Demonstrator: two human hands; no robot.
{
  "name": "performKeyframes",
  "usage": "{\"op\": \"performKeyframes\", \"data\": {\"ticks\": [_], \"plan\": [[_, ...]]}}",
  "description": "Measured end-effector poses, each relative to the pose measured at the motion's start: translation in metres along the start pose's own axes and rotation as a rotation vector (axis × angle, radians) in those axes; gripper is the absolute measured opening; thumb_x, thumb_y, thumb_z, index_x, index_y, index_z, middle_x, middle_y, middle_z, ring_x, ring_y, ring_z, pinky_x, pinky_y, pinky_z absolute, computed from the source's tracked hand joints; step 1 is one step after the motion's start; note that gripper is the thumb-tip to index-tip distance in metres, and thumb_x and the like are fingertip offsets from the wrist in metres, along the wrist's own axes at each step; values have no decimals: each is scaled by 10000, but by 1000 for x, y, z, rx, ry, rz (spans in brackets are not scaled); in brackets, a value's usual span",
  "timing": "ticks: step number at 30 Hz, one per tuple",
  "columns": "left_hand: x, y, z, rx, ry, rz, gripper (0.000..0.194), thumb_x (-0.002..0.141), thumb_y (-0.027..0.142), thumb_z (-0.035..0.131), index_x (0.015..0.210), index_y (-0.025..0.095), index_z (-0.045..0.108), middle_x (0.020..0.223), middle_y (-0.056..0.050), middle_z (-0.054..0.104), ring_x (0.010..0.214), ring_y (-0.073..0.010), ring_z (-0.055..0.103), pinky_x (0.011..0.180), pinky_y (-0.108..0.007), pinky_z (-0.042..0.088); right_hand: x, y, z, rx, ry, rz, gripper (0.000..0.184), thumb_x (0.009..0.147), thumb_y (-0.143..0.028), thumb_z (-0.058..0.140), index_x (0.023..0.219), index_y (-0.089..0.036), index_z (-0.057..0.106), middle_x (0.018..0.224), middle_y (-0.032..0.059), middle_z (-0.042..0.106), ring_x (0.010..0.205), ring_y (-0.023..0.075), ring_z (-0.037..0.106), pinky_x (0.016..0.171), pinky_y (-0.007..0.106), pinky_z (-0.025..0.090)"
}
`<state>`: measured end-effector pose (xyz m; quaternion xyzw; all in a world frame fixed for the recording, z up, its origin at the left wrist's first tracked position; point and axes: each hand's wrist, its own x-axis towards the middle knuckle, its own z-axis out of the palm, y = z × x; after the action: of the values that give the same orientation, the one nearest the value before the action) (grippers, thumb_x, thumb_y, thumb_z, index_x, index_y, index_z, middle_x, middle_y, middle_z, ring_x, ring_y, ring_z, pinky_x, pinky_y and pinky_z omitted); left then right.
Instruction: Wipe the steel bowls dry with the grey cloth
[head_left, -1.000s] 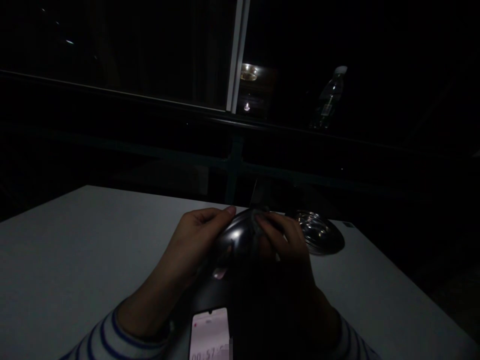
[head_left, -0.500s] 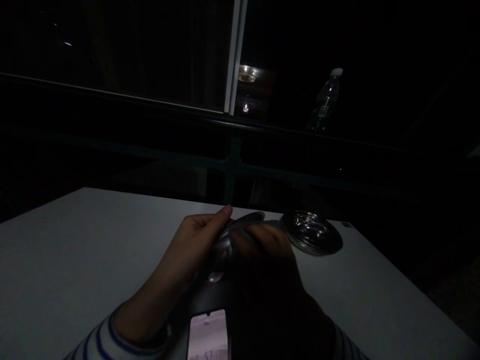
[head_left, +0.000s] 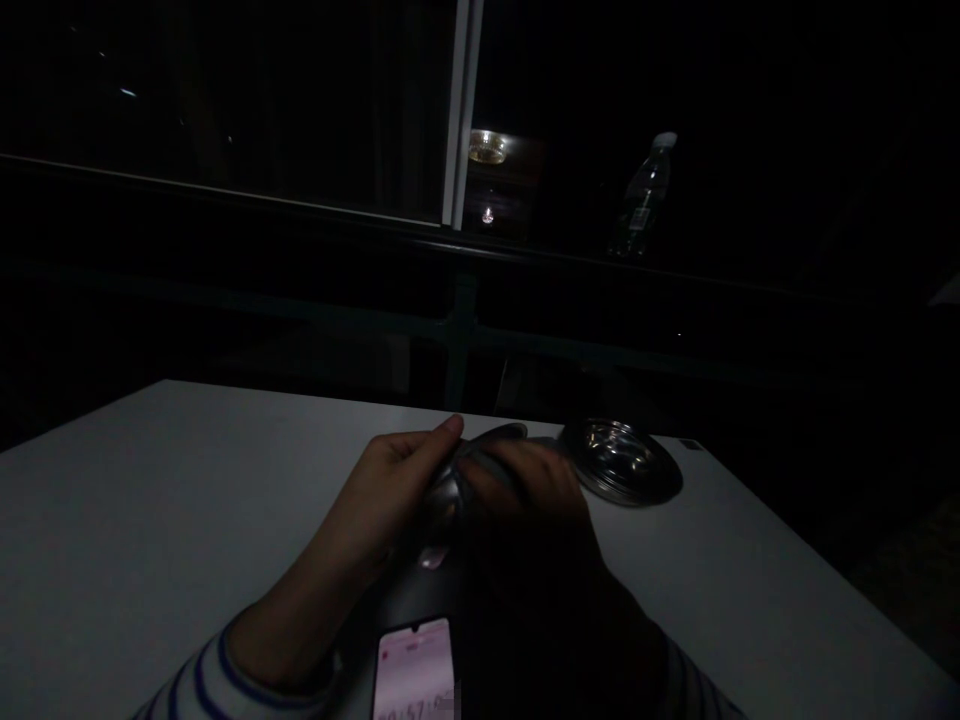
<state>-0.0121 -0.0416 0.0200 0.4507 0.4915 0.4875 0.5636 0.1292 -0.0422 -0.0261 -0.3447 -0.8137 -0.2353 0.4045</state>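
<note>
Shifted leftward over metal bowl (head_left: 445, 502), frame centre: my right grip (head_left: 536, 490), can't tell if closed; left grip (head_left: 390, 490) holds bowl.

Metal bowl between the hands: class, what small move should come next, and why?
Perhaps slide the right hand lightly across the metal bowl: its fingers lie over one side, the left hand holds the other, and shiny metal shows between them.
</note>
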Motion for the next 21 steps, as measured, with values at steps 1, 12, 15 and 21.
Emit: {"op": "performKeyframes", "data": {"ticks": [1, 12, 15, 21], "plan": [[0, 0, -1, -4, -14, 3, 370, 672, 487, 613, 536, 144, 611, 440, -3, 561, 381, -93, 471, 377, -184, 332, 0, 2, 0, -8, -2, 22, 323, 842, -320, 441, 1097, -161, 558, 1087, 100, 558, 968, 225, 486, 792, 375, 404], [5, 0, -10, 94, -145, 95, 270, 742, 381, 585, 812, 154, 713, 658, -43, 673, 601, -132, 575, 533, -200, 410, -3, 1, 2, 17, 27, -35, 307, 864, -274, 403, 1081, -100, 536, 1045, 121, 574, 953, 227, 499, 768, 369, 408], [5, 0, -11, 141, -125, 111, 284, 754, 392, 564, 827, 162, 714, 637, -36, 666, 580, -132, 568, 509, -202, 395, -4, -1, 4, 8, 22, -54, 282, 867, -255, 401, 1074, -112, 529, 1051, 107, 590, 964, 225, 504, 767, 369, 403], [4, -1, -9, 85, -69, 126, 223, 724, 357, 605, 758, 160, 704, 619, -6, 651, 550, -111, 556, 518, -195, 400, -1, 15, -1, -46, 17, 85, 296, 878, -241, 389, 1085, -103, 548, 1078, 125, 577, 977, 227, 501, 805, 376, 409]]}}
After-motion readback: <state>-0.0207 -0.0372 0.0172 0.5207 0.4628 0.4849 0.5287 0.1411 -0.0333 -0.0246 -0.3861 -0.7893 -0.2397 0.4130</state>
